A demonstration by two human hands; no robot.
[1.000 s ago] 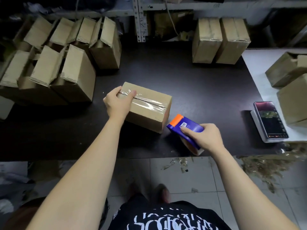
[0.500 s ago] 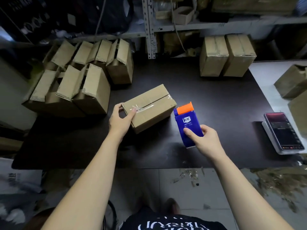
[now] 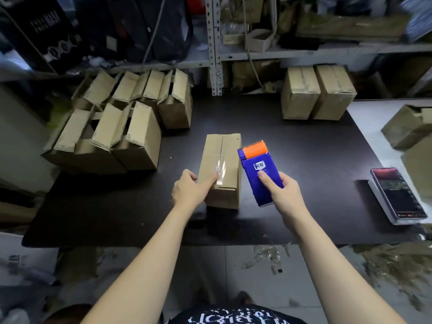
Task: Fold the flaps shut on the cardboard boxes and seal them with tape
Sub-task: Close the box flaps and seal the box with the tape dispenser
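Head view is showing the box point(image 3: 222, 164) lying mid-tabletop, flaps folded shut, with shiny tape point(image 3: 220, 168) running along the top seam and over the near edge; whether it is reaching the far end I cannot tell. The left hand point(image 3: 188, 191) is gripping the near left corner, forefinger lying straight across the tape. The right hand point(image 3: 286, 195) is clamping a blue dispenser point(image 3: 258, 174), orange end pointing away, just beside the box's right side and seemingly clear of it. This box is looking nearly or fully sealed, perhaps needing only a press-down. Two sealed boxes point(image 3: 318, 97) are standing together at the back. A cluster of open boxes point(image 3: 112, 136) is sitting at the left, flaps standing up, so most of the work is looking undone. The dark tabletop point(image 3: 304, 155) is also carrying a phone point(image 3: 397, 195) near its right edge. More boxes point(image 3: 408, 132) are sitting on a white surface to the right, their state unclear. Cluttered shelves point(image 3: 268, 54) are rising behind, and tape scraps point(image 3: 268, 256) are littering the floor
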